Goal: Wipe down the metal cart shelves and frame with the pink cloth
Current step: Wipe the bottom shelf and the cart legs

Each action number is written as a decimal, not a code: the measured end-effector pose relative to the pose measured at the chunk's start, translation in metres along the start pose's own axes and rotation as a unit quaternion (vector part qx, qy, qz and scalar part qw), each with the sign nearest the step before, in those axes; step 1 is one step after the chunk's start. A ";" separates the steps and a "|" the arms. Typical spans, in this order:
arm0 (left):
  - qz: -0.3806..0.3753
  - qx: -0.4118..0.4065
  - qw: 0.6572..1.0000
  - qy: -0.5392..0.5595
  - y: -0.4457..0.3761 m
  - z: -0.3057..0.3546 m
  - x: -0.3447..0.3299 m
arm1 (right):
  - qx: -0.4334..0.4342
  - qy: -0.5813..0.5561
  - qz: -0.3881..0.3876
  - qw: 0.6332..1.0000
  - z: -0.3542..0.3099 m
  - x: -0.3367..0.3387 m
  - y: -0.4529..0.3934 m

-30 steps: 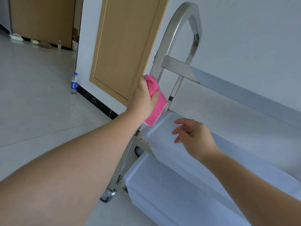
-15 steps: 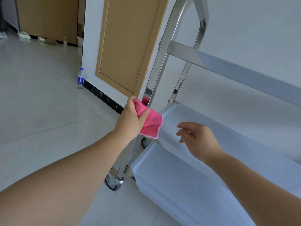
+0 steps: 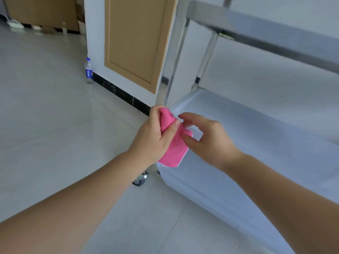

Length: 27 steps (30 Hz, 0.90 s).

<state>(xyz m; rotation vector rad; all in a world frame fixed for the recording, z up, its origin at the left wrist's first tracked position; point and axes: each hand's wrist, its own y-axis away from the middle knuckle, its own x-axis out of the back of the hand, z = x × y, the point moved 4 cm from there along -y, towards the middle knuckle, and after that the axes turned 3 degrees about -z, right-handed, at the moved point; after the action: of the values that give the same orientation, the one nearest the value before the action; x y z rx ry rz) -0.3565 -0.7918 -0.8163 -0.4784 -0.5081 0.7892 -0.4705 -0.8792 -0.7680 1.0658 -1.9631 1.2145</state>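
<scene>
Pink cloth bunched at top, hanging beside steel cart upright, cart shelf w/ dull sheen

The cart frame is shiny brushed metal, its shelf smooth and pale. The pink cloth looks nubby, perhaps microfibre. Glossy floor tiles; matt wood-look door.

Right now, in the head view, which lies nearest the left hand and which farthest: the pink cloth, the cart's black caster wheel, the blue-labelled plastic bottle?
1. Pink cloth, gripped in the left hand.
2. Black caster wheel, just below it.
3. Blue-labelled plastic bottle, far left by the wall.
</scene>
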 end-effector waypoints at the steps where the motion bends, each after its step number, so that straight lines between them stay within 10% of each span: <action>1: -0.006 0.002 1.000 0.008 0.009 -0.004 -0.009 | -0.010 -0.009 -0.007 1.000 0.003 -0.002 0.010; 15: -0.321 0.012 0.937 -0.139 0.103 -0.089 -0.167 | -0.254 0.121 -0.071 0.957 0.129 -0.009 0.182; 27: -0.351 -0.143 0.910 -0.165 0.059 -0.011 -0.348 | -0.340 0.307 0.016 0.889 0.213 0.107 0.283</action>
<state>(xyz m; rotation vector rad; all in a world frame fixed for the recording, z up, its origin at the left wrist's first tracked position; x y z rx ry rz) -0.5900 -1.0227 -0.9454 -0.3885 -1.0494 0.0892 -0.7832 -1.0326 -0.8934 0.2394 -1.6732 0.6495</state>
